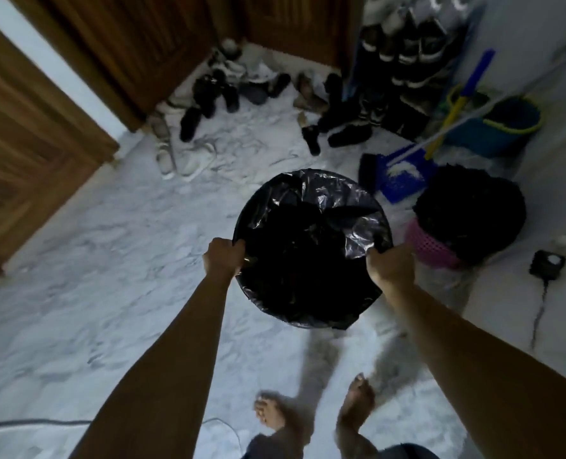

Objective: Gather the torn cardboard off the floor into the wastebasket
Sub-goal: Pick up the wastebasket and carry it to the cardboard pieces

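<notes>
A round wastebasket (311,200) lined with a crinkled black plastic bag is held in front of me above the white marble floor. My left hand (222,256) grips its left rim and my right hand (390,265) grips its right rim, fingers curled over the edge. The inside of the bag is dark and I cannot tell what lies in it. A small brown scrap (302,118), possibly cardboard, lies on the floor among the shoes far ahead. My bare feet show below the basket.
A pink basket with a black bag (467,213) stands right of the wastebasket. A blue dustpan and broom (404,177), a blue bucket (503,127), a shoe rack (407,51) and scattered shoes (208,97) fill the far side. A black device with a cord (547,265) lies at right.
</notes>
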`<state>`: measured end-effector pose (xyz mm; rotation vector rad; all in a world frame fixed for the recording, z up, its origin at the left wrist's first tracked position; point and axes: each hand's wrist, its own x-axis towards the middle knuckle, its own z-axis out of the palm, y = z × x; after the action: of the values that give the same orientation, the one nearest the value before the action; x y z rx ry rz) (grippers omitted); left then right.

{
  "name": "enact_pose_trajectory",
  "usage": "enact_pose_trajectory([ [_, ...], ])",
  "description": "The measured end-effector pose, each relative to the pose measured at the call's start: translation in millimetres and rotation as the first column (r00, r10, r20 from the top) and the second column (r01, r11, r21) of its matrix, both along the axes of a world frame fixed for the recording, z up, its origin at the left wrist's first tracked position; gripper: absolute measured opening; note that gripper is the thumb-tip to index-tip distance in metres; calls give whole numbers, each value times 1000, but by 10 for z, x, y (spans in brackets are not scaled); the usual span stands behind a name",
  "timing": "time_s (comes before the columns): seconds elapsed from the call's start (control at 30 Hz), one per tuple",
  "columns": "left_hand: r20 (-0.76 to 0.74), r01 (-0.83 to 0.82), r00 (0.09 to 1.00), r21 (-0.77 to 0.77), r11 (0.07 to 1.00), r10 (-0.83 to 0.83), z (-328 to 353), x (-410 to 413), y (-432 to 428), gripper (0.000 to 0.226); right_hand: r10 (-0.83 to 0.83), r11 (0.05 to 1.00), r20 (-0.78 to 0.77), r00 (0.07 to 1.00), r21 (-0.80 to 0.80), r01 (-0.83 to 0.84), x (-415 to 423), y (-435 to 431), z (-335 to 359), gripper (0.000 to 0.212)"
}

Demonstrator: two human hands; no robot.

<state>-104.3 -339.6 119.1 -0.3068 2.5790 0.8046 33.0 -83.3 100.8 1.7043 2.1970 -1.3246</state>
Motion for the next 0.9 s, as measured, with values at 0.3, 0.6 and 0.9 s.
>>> enact_pose_trajectory([
  [0.3, -87, -405, 909, 33, 914, 407, 1050, 293, -2759, 44, 417, 909, -62, 907, 25, -416, -944, -2297, 890, 59],
  [0.6, -93, -664, 747, -47, 746, 659, 1207, 727, -5208, 55, 671, 727, -94, 735, -111, -678, -1422, -4647, 971, 43],
  [0.9, -32, -815, 579, -58, 577, 815, 573, 527, -6753, 53, 843, 524, -44, 536, -157, -837, -2383, -6417, 317, 35],
])
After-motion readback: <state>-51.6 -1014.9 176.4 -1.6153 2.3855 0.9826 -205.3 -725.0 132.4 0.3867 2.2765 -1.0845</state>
